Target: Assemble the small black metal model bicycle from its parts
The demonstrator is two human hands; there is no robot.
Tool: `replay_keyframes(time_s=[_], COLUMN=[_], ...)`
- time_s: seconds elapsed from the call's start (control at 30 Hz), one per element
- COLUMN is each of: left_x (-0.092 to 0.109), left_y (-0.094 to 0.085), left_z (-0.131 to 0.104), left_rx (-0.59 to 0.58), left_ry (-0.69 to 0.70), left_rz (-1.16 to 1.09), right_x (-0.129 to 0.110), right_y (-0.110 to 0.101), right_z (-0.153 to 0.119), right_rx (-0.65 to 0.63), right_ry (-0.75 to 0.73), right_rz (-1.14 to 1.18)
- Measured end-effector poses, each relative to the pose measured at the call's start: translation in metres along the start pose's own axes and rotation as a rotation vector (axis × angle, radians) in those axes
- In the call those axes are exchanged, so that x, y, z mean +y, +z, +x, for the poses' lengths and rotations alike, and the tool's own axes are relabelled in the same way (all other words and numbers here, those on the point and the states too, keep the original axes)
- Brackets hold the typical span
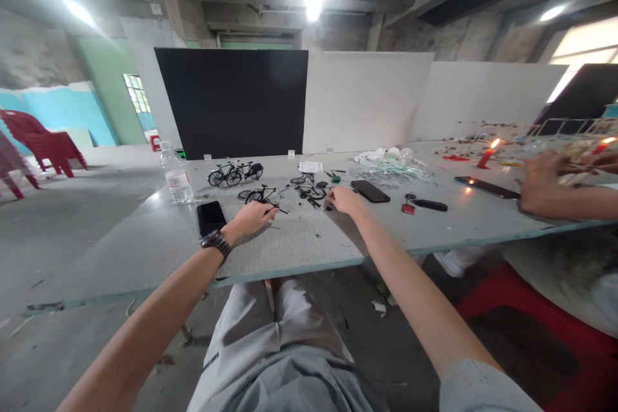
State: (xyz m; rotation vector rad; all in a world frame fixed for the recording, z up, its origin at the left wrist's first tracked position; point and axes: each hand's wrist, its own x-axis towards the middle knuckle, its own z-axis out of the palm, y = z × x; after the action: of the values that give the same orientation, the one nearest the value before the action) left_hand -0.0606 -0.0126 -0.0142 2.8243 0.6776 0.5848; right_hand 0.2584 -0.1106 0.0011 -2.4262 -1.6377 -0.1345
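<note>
My left hand (253, 216), with a dark watch (217, 243) on the wrist, is closed at a partly built black model bicycle (261, 194). The bicycle stands just beyond the fingers, which hide its lower part. A thin dark rod (282, 210) sticks out past the fingertips. My right hand (344, 198) has its fingers curled together on the table beside loose black bicycle parts (311, 192); whatever lies between the fingertips is hidden. Behind them stand two finished model bicycles, a green one (221, 174) and a black one (252, 170).
A water bottle (176, 175) and a phone (211, 217) stand left; another phone (371, 191), a key fob (429, 205) and plastic bags (393, 164) lie right. Farther right are a lit candle (488, 154) and another person's hands (543, 177). Boards (236, 103) line the back.
</note>
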Motion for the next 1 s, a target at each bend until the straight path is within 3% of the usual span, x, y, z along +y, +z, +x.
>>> replay_keyframes(time_s=[0.37,1.0], left_x=[-0.001,0.000], left_y=[0.000,-0.001], left_z=[-0.001,-0.001], left_rx=[-0.004,0.000], left_ry=[-0.005,0.006], left_rz=[-0.008,0.004], right_x=[0.017,0.016], right_y=[-0.007,0.001], right_z=[0.007,0.007], right_rx=[0.033,0.024], right_ry=[0.095,-0.027], right_rz=[0.126,0.106])
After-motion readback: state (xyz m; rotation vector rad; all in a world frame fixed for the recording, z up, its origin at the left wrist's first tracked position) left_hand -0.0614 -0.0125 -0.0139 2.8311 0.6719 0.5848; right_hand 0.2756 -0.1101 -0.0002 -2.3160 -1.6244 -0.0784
